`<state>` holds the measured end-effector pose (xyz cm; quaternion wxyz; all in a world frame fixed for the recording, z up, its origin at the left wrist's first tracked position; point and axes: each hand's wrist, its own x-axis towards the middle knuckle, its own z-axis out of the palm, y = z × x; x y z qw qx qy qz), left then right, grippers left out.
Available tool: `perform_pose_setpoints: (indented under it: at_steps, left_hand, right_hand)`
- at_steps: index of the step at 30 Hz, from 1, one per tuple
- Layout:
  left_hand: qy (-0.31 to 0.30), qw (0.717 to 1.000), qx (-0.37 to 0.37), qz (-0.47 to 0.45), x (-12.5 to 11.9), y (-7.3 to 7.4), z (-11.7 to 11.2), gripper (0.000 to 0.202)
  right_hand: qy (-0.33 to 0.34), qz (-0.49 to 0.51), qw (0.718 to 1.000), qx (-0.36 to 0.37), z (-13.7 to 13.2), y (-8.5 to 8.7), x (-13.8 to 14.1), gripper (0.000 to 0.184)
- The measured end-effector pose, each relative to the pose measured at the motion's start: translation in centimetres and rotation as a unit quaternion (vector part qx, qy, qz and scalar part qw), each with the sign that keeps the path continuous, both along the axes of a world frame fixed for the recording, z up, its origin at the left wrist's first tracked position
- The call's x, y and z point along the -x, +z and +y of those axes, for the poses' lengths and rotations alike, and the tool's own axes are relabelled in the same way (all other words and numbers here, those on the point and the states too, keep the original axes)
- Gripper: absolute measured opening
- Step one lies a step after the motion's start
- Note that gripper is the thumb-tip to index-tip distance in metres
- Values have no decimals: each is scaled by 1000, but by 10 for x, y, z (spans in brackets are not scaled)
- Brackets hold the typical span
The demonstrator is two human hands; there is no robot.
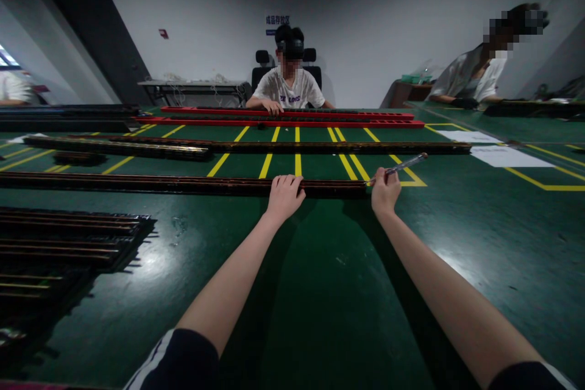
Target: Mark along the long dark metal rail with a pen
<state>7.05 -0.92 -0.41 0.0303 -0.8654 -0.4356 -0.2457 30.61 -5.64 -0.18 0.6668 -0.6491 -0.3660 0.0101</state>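
Note:
A long dark strip (pixel 183 184) with thin copper-coloured lines along it lies across the green table. My left hand (pixel 286 198) rests over it near its right part, fingers bent across the top and thumb at the near side. At the strip's right end, my right hand (pixel 386 194) pinches a slim, clear pen-like tool (pixel 409 163). The tool slants up to the right, and its lower tip is at the strip's end; whether it touches cannot be made out. Beyond lies another long dark strip (pixel 320 147), parallel to the first.
Stacked dark strips (pixel 68 237) lie at the near left. Across the table (pixel 338 280), a person (pixel 287 88) has a hand at red rails (pixel 292 123). Another person (pixel 475 76) sits at the far right. White papers (pixel 512 156) lie right of the yellow lines.

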Motion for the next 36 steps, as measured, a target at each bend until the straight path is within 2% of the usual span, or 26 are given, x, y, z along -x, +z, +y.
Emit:
perform_pose_setpoints:
  at_steps: [11,15,17,19,22,25,32,36]
  left_hand:
    - [4,1000,-16,4,-1,0,-1,37]
    - [3,1000,7,-8,-1,1,-2,40]
    - [12,1000,12,-18,-1,2,-3,41]
    - [36,999,-3,-27,0,3,-4,40]
    - [104,994,-26,-36,2,4,-4,39]
    - [156,987,-3,-38,5,2,-1,38]
    - [114,993,5,-1,12,1,5,41]
    - [105,994,0,20,11,3,1,44]
  right_hand:
    - [-21,2,1000,17,1,-1,-2,42]
    - [-83,-21,996,3,0,1,-2,43]
    - [-94,-58,994,-9,-1,2,-1,42]
    - [-70,-104,992,-10,-3,2,3,39]
    - [-20,-176,984,10,-4,4,13,30]
    - [27,-216,975,41,-5,5,30,22]
    - [199,-272,940,59,-2,-3,69,18]
    - [224,-328,914,85,0,-8,85,13]
